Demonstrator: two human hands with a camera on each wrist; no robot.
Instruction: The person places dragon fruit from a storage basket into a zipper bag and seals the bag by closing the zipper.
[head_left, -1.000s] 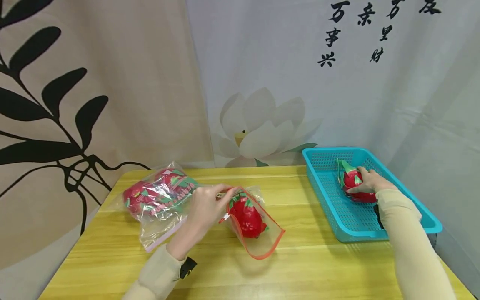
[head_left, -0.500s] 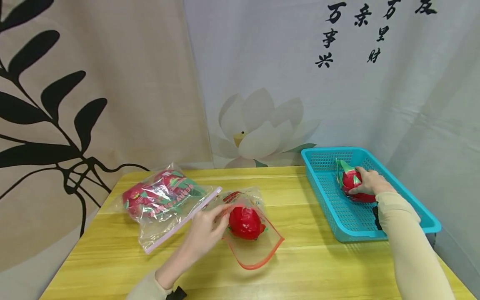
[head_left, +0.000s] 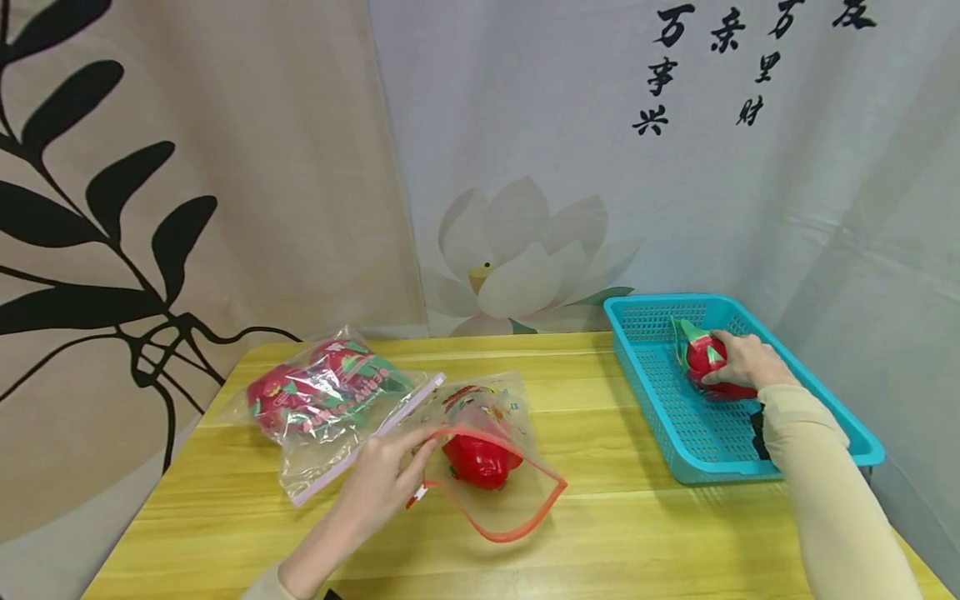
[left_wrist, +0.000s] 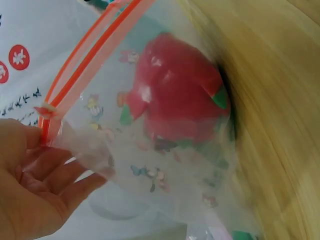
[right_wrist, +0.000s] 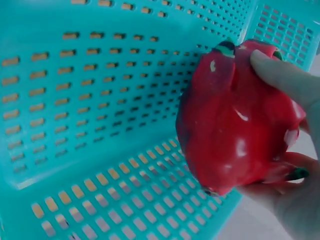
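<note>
we judge that the glossy dragon fruit (head_left: 703,358), in the blue basket (head_left: 651,408) at two o'clock, could slip from our right hand (head_left: 750,364), its grip curled round it; the limp zip bag (head_left: 491,404) at twelve could sag closed if our left hand (head_left: 384,477), pinching its orange rim, loosens. the fruit's green tip points between ten and eleven, its long axis running back between four and five.

the basket (head_left: 727,472) is turquoise, its fruit (right_wrist: 235,122) red and green.
</note>
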